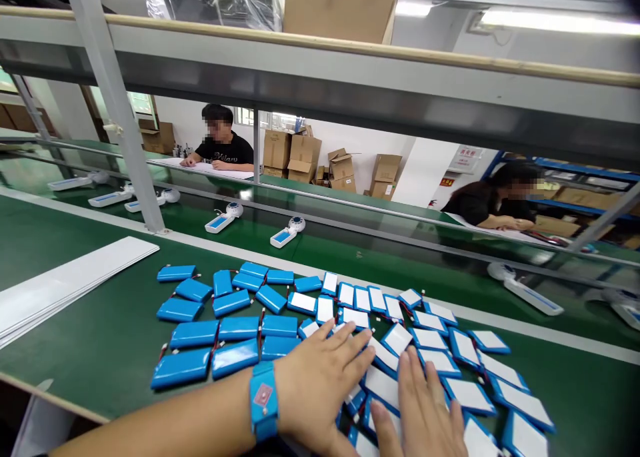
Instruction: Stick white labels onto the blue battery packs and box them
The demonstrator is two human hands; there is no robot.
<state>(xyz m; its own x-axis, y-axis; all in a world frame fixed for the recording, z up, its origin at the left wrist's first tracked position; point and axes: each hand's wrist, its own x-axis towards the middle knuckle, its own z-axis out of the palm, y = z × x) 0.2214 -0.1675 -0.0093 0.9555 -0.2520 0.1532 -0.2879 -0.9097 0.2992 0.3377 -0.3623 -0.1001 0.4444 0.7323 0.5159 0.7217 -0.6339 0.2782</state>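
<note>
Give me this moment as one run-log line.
left hand: open, over white-topped packs; right hand: open, over same packs; all-blue packs: at left on green bench; contact: unclear

Fingers (411,380) over white-faced blue packs (383,385)

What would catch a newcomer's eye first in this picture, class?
Probably the left hand and right hand, spread over white-faced packs in the foreground. Left of them lie rows of plain blue packs. Beyond, white devices sit along a green belt.
</note>
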